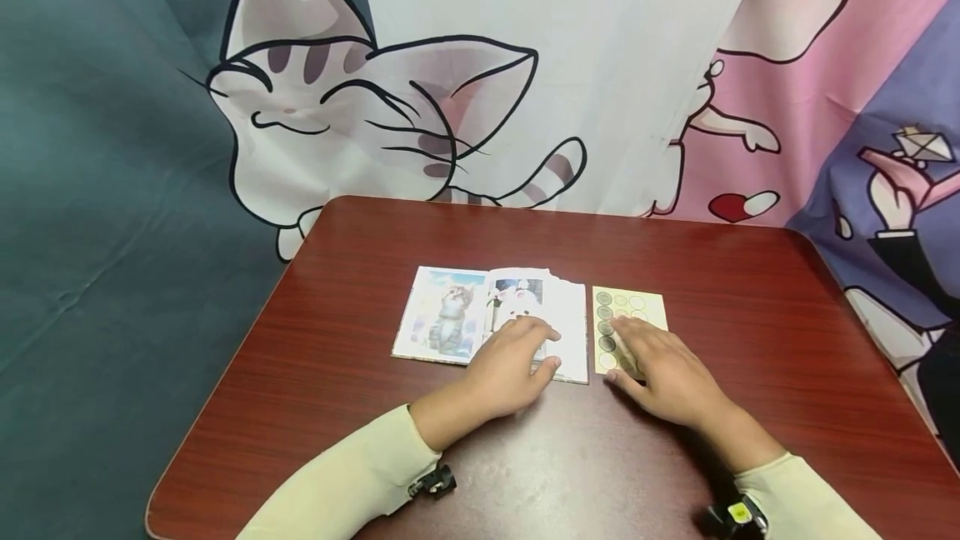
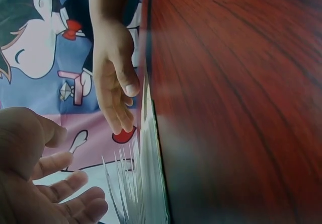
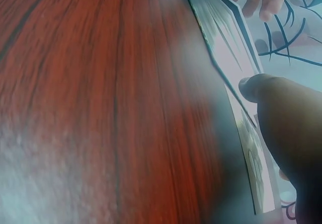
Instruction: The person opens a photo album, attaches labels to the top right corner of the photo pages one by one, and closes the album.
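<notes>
An open picture book (image 1: 438,273) lies on the table, with a kitten picture on its left page and a flower picture on the right one. My left hand (image 1: 510,373) hovers over the right page with loosely bent fingers and holds nothing. In the left wrist view its fingers stand apart from the fanned pages. Just right of the book lies a yellowish sheet (image 1: 606,312) printed with round shapes, perhaps stickers. My right hand (image 1: 671,373) is over that sheet, fingers extended, covering its lower right part. Whether its fingertips touch the sheet I cannot tell.
The reddish-brown wooden table (image 1: 300,407) has rounded corners. Behind it hangs a cloth backdrop (image 1: 630,32) with a cartoon cat and figures. A small black device (image 1: 432,482) is strapped at the left sleeve, another (image 1: 738,517) at the right.
</notes>
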Motion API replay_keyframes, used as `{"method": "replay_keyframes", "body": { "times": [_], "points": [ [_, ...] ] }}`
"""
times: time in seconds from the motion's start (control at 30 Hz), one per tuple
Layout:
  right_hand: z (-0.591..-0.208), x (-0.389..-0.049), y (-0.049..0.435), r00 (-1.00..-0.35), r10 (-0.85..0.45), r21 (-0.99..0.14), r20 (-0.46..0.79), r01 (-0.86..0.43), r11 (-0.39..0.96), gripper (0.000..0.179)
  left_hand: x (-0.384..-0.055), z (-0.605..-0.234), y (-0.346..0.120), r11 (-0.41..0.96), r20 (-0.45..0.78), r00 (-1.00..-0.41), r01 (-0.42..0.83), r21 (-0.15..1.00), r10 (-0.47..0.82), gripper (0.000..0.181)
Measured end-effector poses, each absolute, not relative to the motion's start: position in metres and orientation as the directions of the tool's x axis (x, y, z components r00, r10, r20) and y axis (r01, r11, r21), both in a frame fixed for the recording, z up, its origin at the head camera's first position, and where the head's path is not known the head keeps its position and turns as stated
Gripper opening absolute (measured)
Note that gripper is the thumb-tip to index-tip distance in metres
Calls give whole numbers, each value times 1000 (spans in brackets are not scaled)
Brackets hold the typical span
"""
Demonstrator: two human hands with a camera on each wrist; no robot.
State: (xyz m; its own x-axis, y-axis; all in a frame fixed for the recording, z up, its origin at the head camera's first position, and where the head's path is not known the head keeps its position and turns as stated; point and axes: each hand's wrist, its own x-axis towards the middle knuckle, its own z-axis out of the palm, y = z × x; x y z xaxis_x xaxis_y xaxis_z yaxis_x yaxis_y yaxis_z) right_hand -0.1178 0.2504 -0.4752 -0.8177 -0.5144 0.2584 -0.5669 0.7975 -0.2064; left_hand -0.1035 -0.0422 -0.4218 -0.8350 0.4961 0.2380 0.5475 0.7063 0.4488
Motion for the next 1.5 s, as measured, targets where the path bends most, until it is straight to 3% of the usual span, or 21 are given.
{"method": "replay_keyframes", "body": {
  "times": [0.9, 1.13, 1.5],
  "points": [
    [-482, -117, 266, -831, -484, -219, 275, -544, 810, 70, -94, -420, -1, 616, 210, -788, 591, 521, 579, 28],
    [-484, -118, 267, -829, -486, -221, 278, -547, 807, 70, -96, -427, 12, 607, 125, -834, 485, 630, 537, 35],
    [-485, -119, 267, -826, -483, -223, 292, -549, 805, 71, -104, -430, 29, 552, -104, -913, 145, 822, 394, 49]
  ]
}}
